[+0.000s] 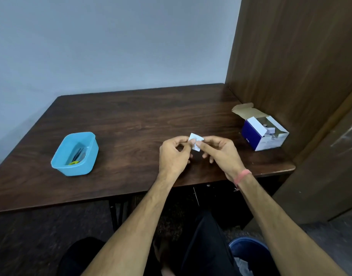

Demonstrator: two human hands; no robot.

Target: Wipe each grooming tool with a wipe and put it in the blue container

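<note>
A small white wipe sachet (195, 140) is pinched between my left hand (174, 154) and my right hand (220, 152), a little above the middle of the dark wooden table (131, 120). Both hands grip it by thumb and forefinger at its top corners. The blue container (75, 154) stands at the table's left, well apart from my hands. Inside it lie several grooming tools (77, 156), one with a yellow part. No tool lies loose on the table.
An open blue and white box of wipes (263, 132) stands at the table's right, near a brown wooden panel (290, 56). A blue bin (250, 253) sits on the floor at my right. A pale wall runs behind the table.
</note>
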